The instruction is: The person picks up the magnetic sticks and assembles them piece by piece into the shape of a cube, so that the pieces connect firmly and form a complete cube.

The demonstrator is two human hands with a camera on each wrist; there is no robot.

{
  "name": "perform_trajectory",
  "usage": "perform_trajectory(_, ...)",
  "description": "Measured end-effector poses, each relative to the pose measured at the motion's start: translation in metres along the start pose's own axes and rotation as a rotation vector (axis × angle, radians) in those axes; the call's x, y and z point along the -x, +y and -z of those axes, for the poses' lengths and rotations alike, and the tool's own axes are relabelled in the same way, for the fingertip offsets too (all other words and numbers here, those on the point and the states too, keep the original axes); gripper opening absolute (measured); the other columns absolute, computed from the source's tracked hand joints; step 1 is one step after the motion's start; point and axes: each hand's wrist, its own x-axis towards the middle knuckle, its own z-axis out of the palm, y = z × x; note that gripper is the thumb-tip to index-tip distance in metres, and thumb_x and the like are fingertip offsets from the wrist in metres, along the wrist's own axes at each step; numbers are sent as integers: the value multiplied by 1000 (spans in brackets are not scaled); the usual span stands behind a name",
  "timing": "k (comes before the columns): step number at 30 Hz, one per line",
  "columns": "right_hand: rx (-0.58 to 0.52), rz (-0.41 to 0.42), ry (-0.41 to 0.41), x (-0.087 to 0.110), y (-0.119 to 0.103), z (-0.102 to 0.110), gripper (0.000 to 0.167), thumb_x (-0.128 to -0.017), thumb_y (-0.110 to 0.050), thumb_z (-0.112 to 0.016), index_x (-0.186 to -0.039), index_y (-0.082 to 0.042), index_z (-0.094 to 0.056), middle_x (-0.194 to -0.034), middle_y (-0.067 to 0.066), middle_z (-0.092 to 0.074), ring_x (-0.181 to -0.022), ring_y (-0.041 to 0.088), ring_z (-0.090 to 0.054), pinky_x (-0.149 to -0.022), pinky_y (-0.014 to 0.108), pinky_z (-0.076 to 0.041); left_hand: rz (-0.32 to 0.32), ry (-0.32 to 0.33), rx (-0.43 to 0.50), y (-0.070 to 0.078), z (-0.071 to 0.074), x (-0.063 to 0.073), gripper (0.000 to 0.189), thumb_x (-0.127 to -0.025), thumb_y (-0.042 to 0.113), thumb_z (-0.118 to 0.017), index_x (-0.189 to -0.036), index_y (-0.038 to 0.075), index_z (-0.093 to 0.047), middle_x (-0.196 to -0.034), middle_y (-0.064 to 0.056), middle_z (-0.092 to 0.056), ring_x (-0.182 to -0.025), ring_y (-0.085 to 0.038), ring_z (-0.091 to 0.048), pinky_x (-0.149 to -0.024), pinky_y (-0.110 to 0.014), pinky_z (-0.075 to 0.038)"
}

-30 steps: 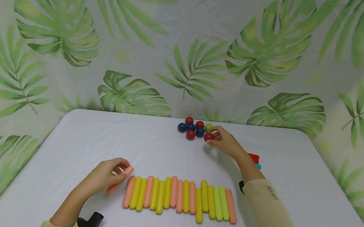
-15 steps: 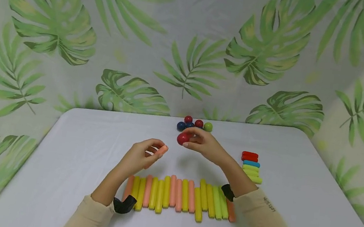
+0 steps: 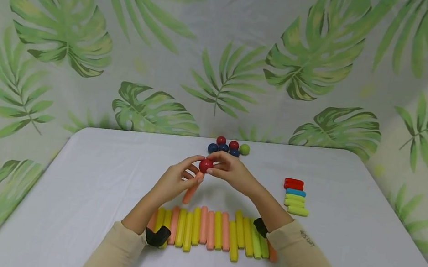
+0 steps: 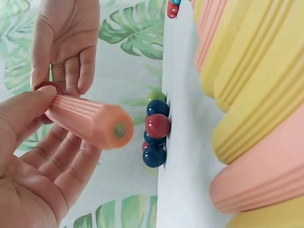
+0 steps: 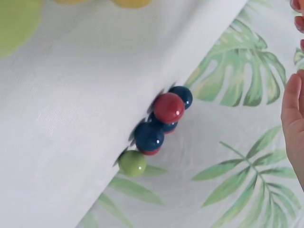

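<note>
Above the table, my left hand (image 3: pixel 173 180) holds a salmon-pink ridged stick (image 3: pixel 190 191), its lower end slanting toward me. A small round disc shows in that end in the left wrist view. At the stick's upper end sits a glossy red ball (image 3: pixel 206 165), which my right hand (image 3: pixel 233 173) pinches between thumb and fingers. Ball and stick appear to touch; the left fingers reach up beside the ball. In the left wrist view the left thumb (image 4: pixel 28 107) presses the stick and most of the ball is hidden. Only part of a hand (image 5: pixel 294 123) edges into the right wrist view.
Nearer me lies a row of pink, yellow and green sticks (image 3: pixel 181 228), partly covered by my wrists. Blue, red and green balls (image 3: pixel 244 149) cluster at the table's back edge. Short red, blue and yellow-green pieces (image 3: pixel 295 193) lie stacked in a column at the right.
The right hand has brought the red ball leftward from the back cluster. My left hand has moved up and right with the pink stick, and the two now meet.
</note>
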Motion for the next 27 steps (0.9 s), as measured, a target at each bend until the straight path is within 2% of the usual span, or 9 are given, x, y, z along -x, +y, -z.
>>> perform_trajectory(2,36,-11,20,5,-1,5,42,-87,-15,-60,-123,-1,-47,-118,14,-50,-101,26,-56,-84,33,-45,18,1,18,-2,0,-4,51,-84,24,-64,-131,20,-44,-96,-3,-61,-77,-16,-61,-70,-31,-50)
perform_trajectory(4,101,-31,50,15,-3,12,44,-87,-18,-60,-125,-3,-46,-121,14,-50,-102,26,-55,-84,33,-46,48,-2,74,-3,1,-9,51,-84,24,-64,-131,21,-44,-96,-5,-61,-77,-17,-61,-68,-31,-51)
perform_trajectory(8,310,-132,77,51,-6,31,40,-87,-24,-61,-121,-8,-49,-115,9,-53,-98,22,-56,-82,33,-47,124,-7,227,0,10,-13,54,-85,18,-64,-133,15,-40,-100,-14,-58,-76,-25,-61,-68,-33,-51)
perform_trajectory(12,469,-243,44,98,-3,43,37,-85,-23,-62,-116,-7,-52,-108,9,-56,-92,20,-55,-78,32,-48,180,22,302,-11,15,-17,56,-85,14,-62,-135,11,-36,-100,-18,-56,-75,-29,-61,-68,-36,-51)
perform_trajectory(15,527,-339,29,128,3,42,35,-84,-19,-64,-114,-4,-52,-101,9,-56,-85,19,-54,-71,30,-49,196,54,319,-31,12,-23,56,-85,15,-63,-135,13,-36,-99,-17,-56,-73,-26,-62,-68,-35,-52)
perform_trajectory(18,559,-476,16,149,10,36,35,-82,-17,-66,-112,-4,-51,-91,5,-55,-75,17,-52,-63,29,-46,216,61,329,-38,10,-26,55,-86,13,-62,-134,13,-36,-99,-17,-56,-72,-24,-62,-68,-35,-52)
perform_trajectory(20,574,-564,8,158,13,31,37,-80,-18,-67,-111,-4,-51,-81,3,-53,-67,16,-49,-58,29,-43,231,49,332,-42,10,-29,54,-86,12,-61,-134,13,-35,-99,-18,-56,-74,-24,-62,-68,-35,-52)
perform_trajectory(23,605,-644,4,164,17,24,37,-78,-17,-69,-106,-2,-50,-70,3,-51,-58,16,-46,-52,28,-38,257,20,335,-48,10,-34,55,-86,13,-61,-133,13,-33,-101,-19,-55,-79,-24,-60,-70,-35,-51)
perform_trajectory(27,709,-659,20,163,16,19,23,-76,-13,-67,-88,-4,-49,-60,3,-48,-50,16,-44,-47,26,-34,272,-7,345,-51,10,-39,55,-87,12,-60,-134,11,-31,-102,-20,-53,-82,-25,-58,-71,-36,-51)
